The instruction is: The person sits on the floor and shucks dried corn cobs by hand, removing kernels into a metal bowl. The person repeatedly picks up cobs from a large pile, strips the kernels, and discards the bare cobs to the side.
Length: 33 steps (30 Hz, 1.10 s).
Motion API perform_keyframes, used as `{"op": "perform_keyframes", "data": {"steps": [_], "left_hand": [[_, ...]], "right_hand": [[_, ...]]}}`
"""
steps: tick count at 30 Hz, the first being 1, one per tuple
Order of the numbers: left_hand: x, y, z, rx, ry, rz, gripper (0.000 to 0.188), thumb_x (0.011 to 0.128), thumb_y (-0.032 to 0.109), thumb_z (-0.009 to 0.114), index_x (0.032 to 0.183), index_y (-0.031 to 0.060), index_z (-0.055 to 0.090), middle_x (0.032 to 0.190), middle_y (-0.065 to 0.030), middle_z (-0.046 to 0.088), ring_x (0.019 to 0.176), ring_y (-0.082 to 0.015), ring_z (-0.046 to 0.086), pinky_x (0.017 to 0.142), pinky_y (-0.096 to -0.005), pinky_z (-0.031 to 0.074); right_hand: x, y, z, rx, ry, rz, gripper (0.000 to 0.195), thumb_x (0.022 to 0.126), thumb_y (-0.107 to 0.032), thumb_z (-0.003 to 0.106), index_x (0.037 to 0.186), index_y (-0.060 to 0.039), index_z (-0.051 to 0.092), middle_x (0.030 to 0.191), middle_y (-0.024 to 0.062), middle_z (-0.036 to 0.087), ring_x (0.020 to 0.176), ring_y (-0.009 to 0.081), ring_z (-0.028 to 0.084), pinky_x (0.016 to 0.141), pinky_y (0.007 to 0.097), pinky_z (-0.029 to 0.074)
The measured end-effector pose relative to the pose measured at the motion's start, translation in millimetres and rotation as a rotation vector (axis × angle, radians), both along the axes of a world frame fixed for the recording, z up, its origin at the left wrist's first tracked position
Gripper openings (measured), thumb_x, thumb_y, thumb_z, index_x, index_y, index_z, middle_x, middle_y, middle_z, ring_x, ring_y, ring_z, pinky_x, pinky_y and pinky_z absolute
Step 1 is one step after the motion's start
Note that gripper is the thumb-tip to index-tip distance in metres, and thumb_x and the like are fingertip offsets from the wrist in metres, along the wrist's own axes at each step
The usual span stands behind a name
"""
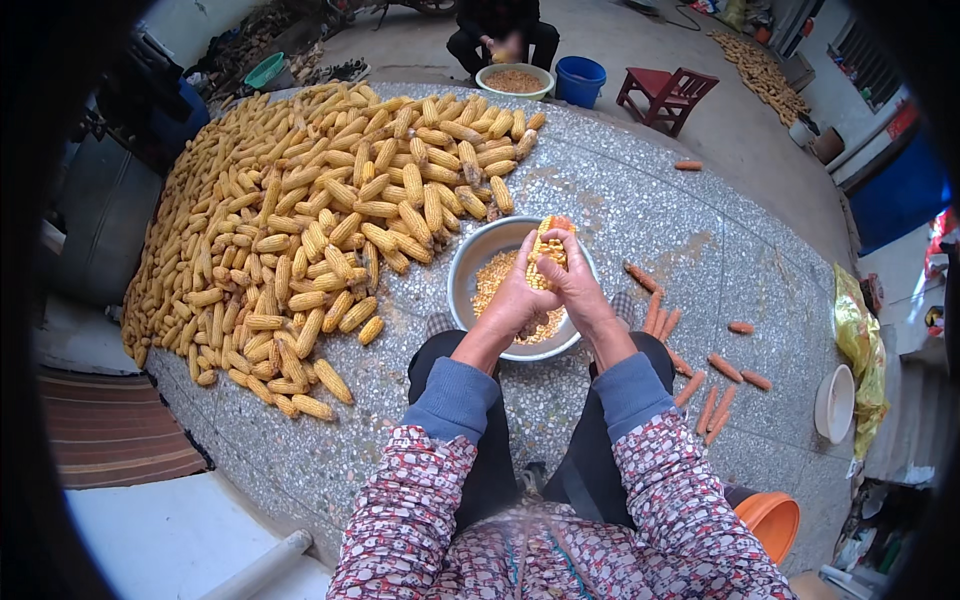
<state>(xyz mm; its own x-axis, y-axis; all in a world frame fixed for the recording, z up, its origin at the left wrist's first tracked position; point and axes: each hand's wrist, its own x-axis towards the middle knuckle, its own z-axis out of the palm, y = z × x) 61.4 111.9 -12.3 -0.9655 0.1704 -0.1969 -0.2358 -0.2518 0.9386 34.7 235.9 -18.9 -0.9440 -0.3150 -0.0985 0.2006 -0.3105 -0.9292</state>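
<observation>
A partly shelled ear of corn (541,271) is held between my two hands above a metal basin (460,315); reddish bare cob shows at its upper end. My left hand (517,296) supports the ear from the left side. On the right, my right hand (576,281) wraps round its upper part with the thumb across the kernels. Loose yellow kernels (495,279) lie in the basin, which stands on the floor between my feet. To the left spreads a large heap of unshelled corn ears (300,225). Stripped cobs (707,409) are scattered to the right of my knee.
Another person (510,30) sits at the far side behind a basin of kernels (514,81), beside a blue bucket (580,81) and a red wooden chair (666,94). At right are a white bowl (834,403), a yellow plastic bag (859,337) and an orange bucket (772,521).
</observation>
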Motion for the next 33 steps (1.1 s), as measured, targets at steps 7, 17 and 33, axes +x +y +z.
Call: {"op": "perform_keyframes", "data": {"steps": [7, 17, 33], "left_hand": [[-0.2, -5.0, 1.0, -0.002, -0.073, -0.080, 0.109, 0.065, -0.008, 0.066, 0.155, 0.0148, 0.010, 0.125, -0.0121, 0.053, 0.102, -0.0180, 0.059, 0.083, -0.0286, 0.050], [3.6, -8.1, 12.5, 0.092, -0.049, -0.069, 0.108, 0.064, -0.009, 0.065, 0.155, 0.0130, 0.011, 0.125, -0.0125, 0.053, 0.104, -0.0197, 0.059, 0.085, -0.0292, 0.050], [1.4, -3.4, 3.1, -0.050, -0.083, -0.067, 0.109, 0.066, -0.006, 0.071, 0.155, 0.0143, 0.010, 0.131, -0.0152, 0.052, 0.110, -0.0219, 0.059, 0.087, -0.0314, 0.051]], "right_hand": [[4.0, -1.7, -3.2, 0.109, 0.115, -0.049, 0.044, 0.085, -0.015, 0.072, 0.121, -0.0147, 0.046, 0.101, 0.0053, 0.059, 0.089, 0.0134, 0.060, 0.073, 0.0280, 0.051], [5.6, 7.8, 11.9, -0.082, -0.021, 0.069, 0.044, 0.085, -0.012, 0.070, 0.123, -0.0140, 0.048, 0.108, 0.0054, 0.056, 0.100, 0.0138, 0.056, 0.085, 0.0272, 0.049], [2.6, -0.9, -4.3, 0.063, 0.007, -0.033, 0.046, 0.085, -0.022, 0.072, 0.122, -0.0146, 0.045, 0.107, 0.0064, 0.056, 0.094, 0.0156, 0.059, 0.078, 0.0299, 0.051]]}}
